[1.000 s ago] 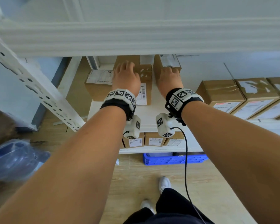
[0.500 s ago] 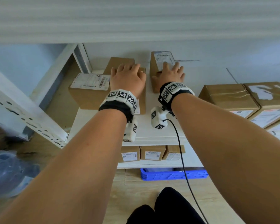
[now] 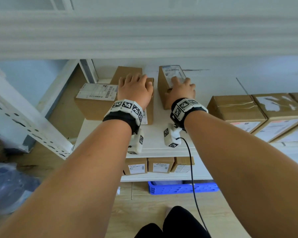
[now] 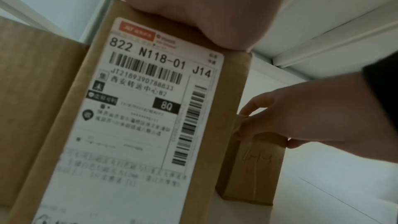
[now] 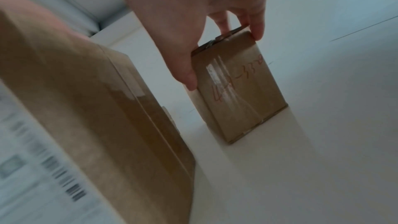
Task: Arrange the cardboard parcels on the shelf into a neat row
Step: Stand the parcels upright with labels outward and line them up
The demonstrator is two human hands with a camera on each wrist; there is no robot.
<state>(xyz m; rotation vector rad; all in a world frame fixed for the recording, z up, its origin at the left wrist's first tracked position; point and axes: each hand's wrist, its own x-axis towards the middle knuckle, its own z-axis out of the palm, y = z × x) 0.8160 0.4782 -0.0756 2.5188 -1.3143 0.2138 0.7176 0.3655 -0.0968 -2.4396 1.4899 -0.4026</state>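
Note:
My left hand lies palm down on top of a tall cardboard parcel with a white barcode label on its front. Only the heel of the palm shows in the left wrist view. Just to the right stands a small parcel with a label on top. My right hand grips it from above, thumb on its left side and fingers on the far right edge. Red writing marks the front of the small parcel. A flat parcel touches the tall one's left side.
A tidy row of taped parcels fills the right part of the white shelf. The upper shelf beam hangs close overhead. A slanted upright stands at the left. Below are more parcels and a blue crate.
The head view has come closer and lower. My right hand's fingers have slid further over the small parcel's top label. My left hand stays on the tall parcel.

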